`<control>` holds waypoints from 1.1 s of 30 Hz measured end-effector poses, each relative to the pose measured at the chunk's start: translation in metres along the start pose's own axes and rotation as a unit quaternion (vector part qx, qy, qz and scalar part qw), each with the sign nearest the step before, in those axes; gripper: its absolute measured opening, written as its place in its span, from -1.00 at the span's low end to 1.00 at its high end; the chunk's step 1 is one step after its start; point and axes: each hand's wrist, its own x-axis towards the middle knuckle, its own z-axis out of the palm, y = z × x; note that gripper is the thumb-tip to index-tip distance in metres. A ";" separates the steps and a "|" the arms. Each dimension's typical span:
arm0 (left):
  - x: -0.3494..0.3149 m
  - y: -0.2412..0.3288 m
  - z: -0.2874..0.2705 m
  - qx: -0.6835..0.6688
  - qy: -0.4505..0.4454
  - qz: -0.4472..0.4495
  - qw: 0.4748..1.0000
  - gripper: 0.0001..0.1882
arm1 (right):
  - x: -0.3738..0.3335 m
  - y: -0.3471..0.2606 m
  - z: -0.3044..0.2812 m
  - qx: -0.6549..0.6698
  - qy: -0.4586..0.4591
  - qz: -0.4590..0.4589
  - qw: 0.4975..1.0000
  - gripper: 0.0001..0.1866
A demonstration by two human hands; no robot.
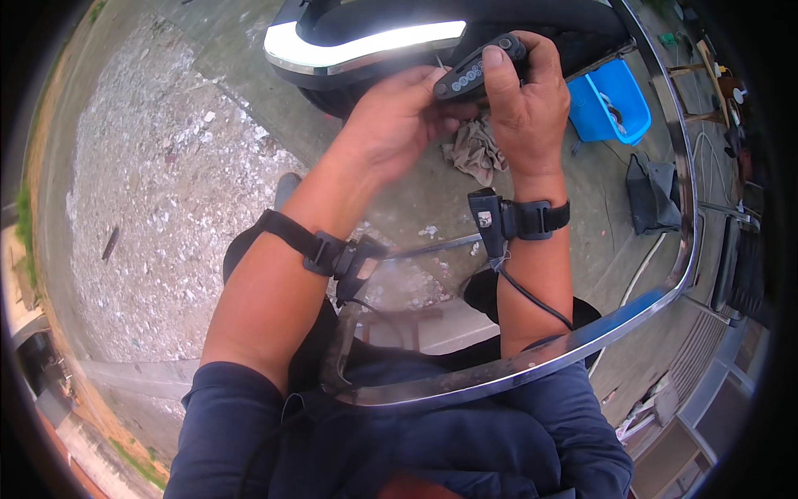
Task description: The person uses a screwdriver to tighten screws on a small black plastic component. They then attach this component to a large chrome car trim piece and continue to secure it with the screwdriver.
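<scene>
A black folding hex key set (pixel 470 76) is in my right hand (pixel 532 112), with the thumb pressed along its top end and the fingers wrapped behind it. My left hand (pixel 397 116) has its thumb and fingertips closed at the tool's other end, where a thin key sticks up. Part of the left fingers is hidden under the tool. Just beyond the hands lies a black padded seat (pixel 544 21) with a bright chrome frame (pixel 366 46). The chrome tube curves round the right side and passes across in front of my body.
Below the hands, a crumpled grey cloth (pixel 478 151) lies on the concrete floor. A blue plastic bin (pixel 611 100) with things inside stands at the right, near a dark bag (pixel 651 195). Pale rubble (pixel 166 183) covers the ground at left. Black straps with small devices circle both forearms.
</scene>
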 end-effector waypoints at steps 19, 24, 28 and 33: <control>0.006 -0.008 0.003 -0.072 -0.006 0.012 0.997 -0.72 | 0.012 -0.012 0.003 -0.014 -0.029 0.018 0.999 -0.57; 0.003 -0.005 0.008 -0.021 0.043 0.026 0.999 -0.73 | -0.005 0.032 0.007 0.194 -0.022 0.173 0.965 -0.54; 0.001 -0.003 0.002 0.060 0.066 0.024 0.996 -0.74 | -0.023 0.026 0.018 0.377 -0.013 0.338 0.862 -0.57; -0.002 0.000 0.004 0.127 0.087 0.031 0.988 -0.73 | -0.038 0.015 0.038 0.544 -0.032 0.487 0.683 -0.37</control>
